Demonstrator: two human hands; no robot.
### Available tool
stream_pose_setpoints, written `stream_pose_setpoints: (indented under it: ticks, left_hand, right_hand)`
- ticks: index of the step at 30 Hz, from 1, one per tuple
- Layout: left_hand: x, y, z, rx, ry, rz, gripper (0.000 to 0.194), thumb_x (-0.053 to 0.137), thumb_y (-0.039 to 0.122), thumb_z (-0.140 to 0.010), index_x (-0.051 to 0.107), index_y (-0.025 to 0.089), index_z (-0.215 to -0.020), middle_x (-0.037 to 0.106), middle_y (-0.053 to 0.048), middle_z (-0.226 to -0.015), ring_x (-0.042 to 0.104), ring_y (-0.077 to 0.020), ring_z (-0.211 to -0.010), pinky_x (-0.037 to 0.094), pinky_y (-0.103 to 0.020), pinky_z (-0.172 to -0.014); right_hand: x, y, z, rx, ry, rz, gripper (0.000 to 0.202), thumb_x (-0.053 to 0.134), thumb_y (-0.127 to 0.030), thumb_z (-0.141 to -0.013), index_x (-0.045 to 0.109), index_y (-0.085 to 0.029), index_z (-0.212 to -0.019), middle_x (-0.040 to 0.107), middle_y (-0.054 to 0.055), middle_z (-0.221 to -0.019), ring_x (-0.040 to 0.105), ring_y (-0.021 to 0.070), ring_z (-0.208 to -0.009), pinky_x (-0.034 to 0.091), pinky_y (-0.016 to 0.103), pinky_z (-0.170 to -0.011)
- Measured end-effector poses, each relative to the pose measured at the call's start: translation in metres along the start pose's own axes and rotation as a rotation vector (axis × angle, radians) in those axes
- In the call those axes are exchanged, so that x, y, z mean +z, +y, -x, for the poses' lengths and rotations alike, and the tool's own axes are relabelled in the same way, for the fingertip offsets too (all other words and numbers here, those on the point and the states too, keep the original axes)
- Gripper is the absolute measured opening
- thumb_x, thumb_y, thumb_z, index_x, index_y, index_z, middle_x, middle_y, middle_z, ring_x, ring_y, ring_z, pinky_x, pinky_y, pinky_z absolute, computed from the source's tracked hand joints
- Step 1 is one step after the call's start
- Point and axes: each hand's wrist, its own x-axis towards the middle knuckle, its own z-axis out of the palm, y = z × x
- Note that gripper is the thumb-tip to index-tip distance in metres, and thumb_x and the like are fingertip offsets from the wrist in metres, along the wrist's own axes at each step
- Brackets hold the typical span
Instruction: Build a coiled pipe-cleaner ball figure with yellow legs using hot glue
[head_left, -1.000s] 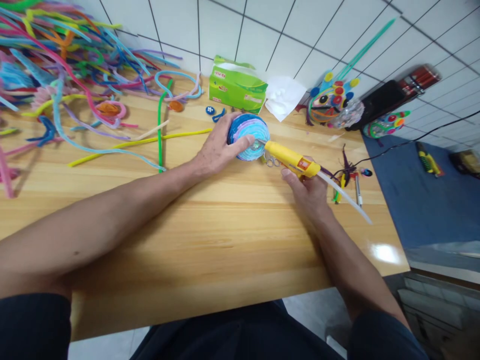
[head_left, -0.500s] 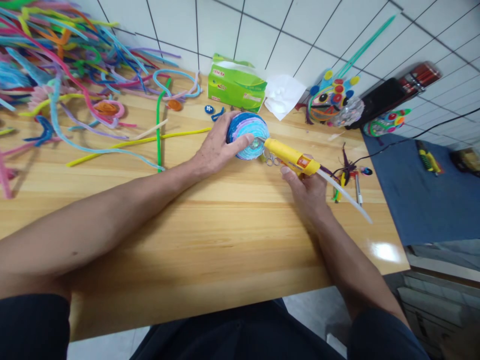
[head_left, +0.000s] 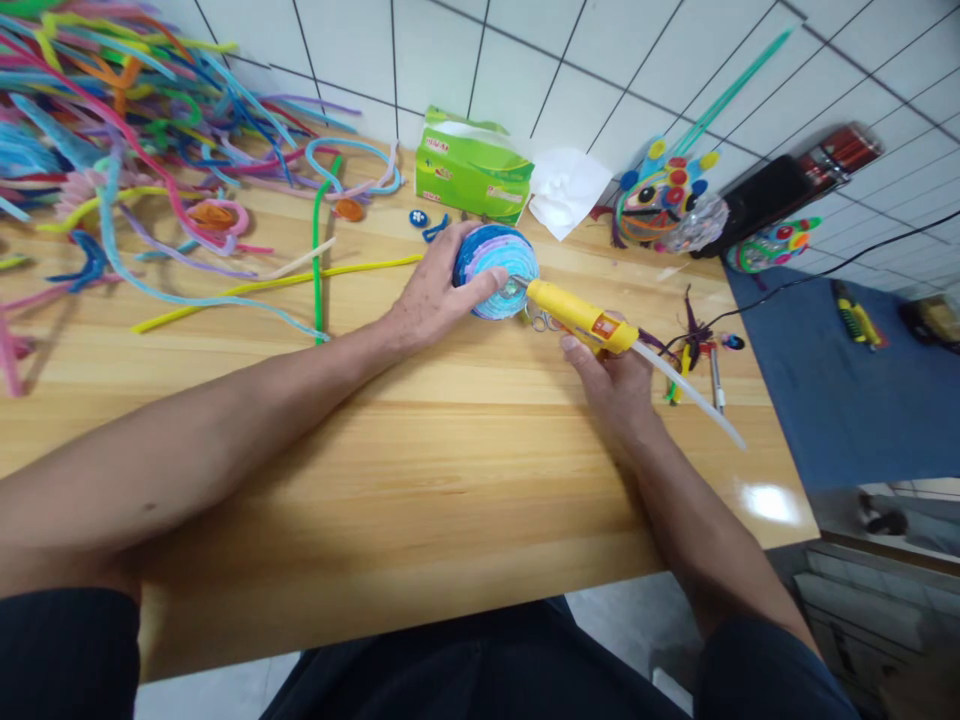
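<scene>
My left hand is wrapped round a round object coiled in blue, purple and light blue, with the thumb on its top. My right hand grips a yellow glue gun; a long white glue stick sticks out of its back. The gun's metal nozzle points at the middle of the coiled top, where a small shiny patch shows. Whether the nozzle touches it, I cannot tell. Scissors lie partly hidden beneath the gun.
Many coloured pipe cleaners are heaped at the left. A green tissue pack and a white tissue stand by the tiled wall. Right of them are decorated figures, a dark flask and a black cable.
The glue gun has shifted very slightly left at the coiled top. At the far right edge, a blurred dark and grey shape has appeared below the blue mat.
</scene>
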Motion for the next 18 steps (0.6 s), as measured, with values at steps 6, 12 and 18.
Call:
stream_pose_setpoints:
  ticks: [6, 12, 18]
  left_hand:
    - [0.0006, -0.0023, 0.0000, 0.011, -0.008, -0.008, 0.072, 0.078, 0.077, -0.098, 0.059, 0.029, -0.149, 0.062, -0.013, -0.161, 0.056, -0.0436, -0.156, 0.044, -0.068, -0.136]
    - [-0.0007, -0.0005, 0.0005, -0.010, -0.007, 0.009, 0.073, 0.082, 0.075, -0.096, 0.059, 0.030, -0.148, 0.062, -0.012, -0.162, 0.055, -0.0431, -0.158, 0.042, -0.066, -0.138]
    - [-0.0012, -0.0024, 0.0006, 0.017, -0.007, -0.014, 0.076, 0.078, 0.080, -0.097, 0.060, 0.027, -0.149, 0.063, -0.013, -0.161, 0.057, -0.0425, -0.155, 0.044, -0.064, -0.137]
  right_hand:
    - [0.0015, 0.0011, 0.0000, -0.001, 0.021, -0.013, 0.032, 0.071, -0.059, -0.106, 0.078, -0.032, -0.122, 0.081, 0.006, -0.116, 0.077, 0.0296, -0.106, 0.067, 0.053, -0.097]
    - [0.0002, -0.0012, -0.0002, -0.007, 0.018, 0.010, 0.032, 0.071, -0.059, -0.106, 0.077, -0.032, -0.121, 0.081, 0.006, -0.113, 0.077, 0.0292, -0.103, 0.066, 0.053, -0.097]
    - [0.0010, -0.0020, -0.0012, -0.005, -0.001, 0.003, 0.035, 0.069, -0.062, -0.106, 0.077, -0.031, -0.121, 0.082, 0.006, -0.114, 0.077, 0.0290, -0.104, 0.067, 0.052, -0.099]
